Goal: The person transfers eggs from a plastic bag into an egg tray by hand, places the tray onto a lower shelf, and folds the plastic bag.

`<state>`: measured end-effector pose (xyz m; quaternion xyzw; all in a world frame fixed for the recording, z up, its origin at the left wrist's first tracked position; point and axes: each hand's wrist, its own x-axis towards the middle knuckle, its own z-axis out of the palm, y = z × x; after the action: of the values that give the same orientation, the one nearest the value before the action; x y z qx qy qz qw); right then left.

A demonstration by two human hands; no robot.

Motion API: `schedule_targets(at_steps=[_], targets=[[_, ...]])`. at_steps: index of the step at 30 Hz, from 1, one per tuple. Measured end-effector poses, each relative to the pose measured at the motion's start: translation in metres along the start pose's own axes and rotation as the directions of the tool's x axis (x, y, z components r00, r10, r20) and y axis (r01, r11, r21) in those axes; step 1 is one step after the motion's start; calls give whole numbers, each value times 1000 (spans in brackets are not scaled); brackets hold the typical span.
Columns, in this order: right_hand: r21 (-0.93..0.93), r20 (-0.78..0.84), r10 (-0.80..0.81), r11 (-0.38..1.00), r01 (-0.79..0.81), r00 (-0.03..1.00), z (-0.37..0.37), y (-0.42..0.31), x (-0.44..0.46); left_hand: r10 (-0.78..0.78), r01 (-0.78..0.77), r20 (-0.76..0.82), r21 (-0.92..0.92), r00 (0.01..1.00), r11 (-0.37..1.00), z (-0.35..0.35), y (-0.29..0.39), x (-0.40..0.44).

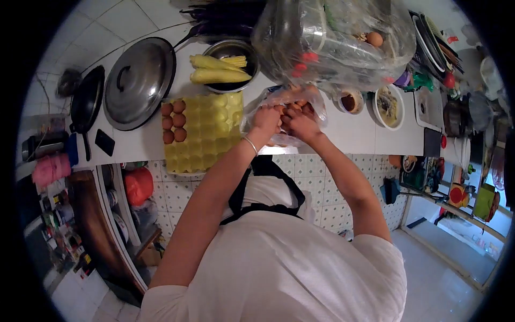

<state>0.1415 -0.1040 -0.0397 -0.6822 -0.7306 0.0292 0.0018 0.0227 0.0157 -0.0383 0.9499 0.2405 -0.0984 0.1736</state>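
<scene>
Bag [316, 110] of eggs [302, 102], left hand [266, 120] and right hand [302, 123] inside, fingers [291, 113] curled, tray [206, 129] with six others [179, 119]

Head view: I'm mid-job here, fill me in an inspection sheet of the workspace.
Surface: white counter, crowded along the back.
Job's things: clear bag with brown eggs inside; yellow egg tray with six eggs at its left side, its near edge overhanging the counter.
Clutter: domed lid, corn on a metal bowl, dark phone-like slab, large plastic bag.
Grip: left hand and right hand both at the bag's opening; finger closure unclear.
Cables: nothing seen on the counter.
Surroundings: patterned tiles below; red bag on the left.
</scene>
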Motion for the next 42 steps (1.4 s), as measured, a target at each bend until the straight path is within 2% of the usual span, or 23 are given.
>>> schedule_targets(at_steps=[2, 4, 5, 7, 9, 10, 11, 13, 14, 16, 19, 24, 27, 29, 30, 32, 33, 35, 37, 38, 39, 41, 42], targets=[[36, -23, -1, 999, 2, 1000, -24, -3, 1, 18, -2, 162, -98, 987, 995, -1, -3, 3], [330, 232, 196, 906, -266, 953, -53, -7, 3, 15, -7, 96, -87, 995, 996, 1, -4, 1], [331, 235, 194, 905, -266, 953, -46, -6, -5, 14, -12, 30, -75, 999, 997, 3, -4, -2], [572, 34, 370, 754, -321, 929, -30, -1, -22, 43, -46, -36, -106, 998, 993, -3, -4, -7], [676, 21, 468, 645, -357, 884, -33, -2, -29, 70, -83, -103, -132, 992, 988, -1, -7, -6], [766, 22, 562, 522, -375, 827, -39, -4, -30, 44, -54, -57, -188, 997, 981, 4, -9, -2], [766, 24, 562, 521, -377, 827, -45, -7, -33, 21, -22, -8, -243, 1000, 970, 9, -11, 1], [932, 357, 630, -186, -313, 690, -66, -18, -36, 0, 8, 28, -271, 1000, 962, 5, -10, 2], [931, 357, 632, -186, -313, 687, -74, -21, -37, -21, 38, 59, -296, 998, 954, 3, -9, 3], [754, 584, 494, -624, -206, 644, -84, -26, -38, -22, 25, 14, -353, 1000, 935, 6, -10, 4], [647, 588, 411, -756, -99, 697, -78, -29, -45, 7, -46, -85, -461, 996, 886, 6, -12, 3], [559, 593, 388, -829, -13, 706, -71, -28, -49, 62, -121, -141, -452, 988, 884, 5, -12, 7], [564, 591, 411, -825, 8, 695, -76, -29, -52, 58, -102, -91, -607, 994, 789, -6, -11, 6], [576, 597, 425, -817, 5, 680, -80, -29, -52, 143, -67, 16, -830, 990, 554, -12, -14, 8], [589, 565, 434, -807, 25, 701, -82, -29, -52, 132, -64, 11, -831, 991, 552, -20, -16, 5], [595, 536, 421, -803, 26, 732, -91, -31, -51, 260, -49, -6, -986, 966, 158, -45, -25, -8], [638, 504, 443, -770, 27, 742, -99, -35, -47, 225, -44, -7, -986, 974, 163, -54, -37, -15], [652, 468, 395, -758, -8, 790, -110, -45, -24, 201, -199, -196, -980, 960, -7, -77, -72, -38], [792, 308, 385, -610, -11, 870, -120, -57, 3, -30, -193, -193, -981, 981, 0, -100, -113, -72], [783, 308, 343, -622, -31, 887, -124, -67, 20, -150, -234, -239, -971, 959, 49, -103, -137, -89], [840, 311, 341, -535, -89, 887, -130, -84, 39, -185, -234, -242, -970, 953, 60, -104, -158, -111], [910, 320, 282, -358, -211, 904, -134, -111, 71, -503, -110, -98, -994, 858, 6, -101, -192, -154], [928, 314, 224, -276, -249, 923, -124, -122, 87, -519, -115, -101, -993, 849, 6, -94, -209, -173]])
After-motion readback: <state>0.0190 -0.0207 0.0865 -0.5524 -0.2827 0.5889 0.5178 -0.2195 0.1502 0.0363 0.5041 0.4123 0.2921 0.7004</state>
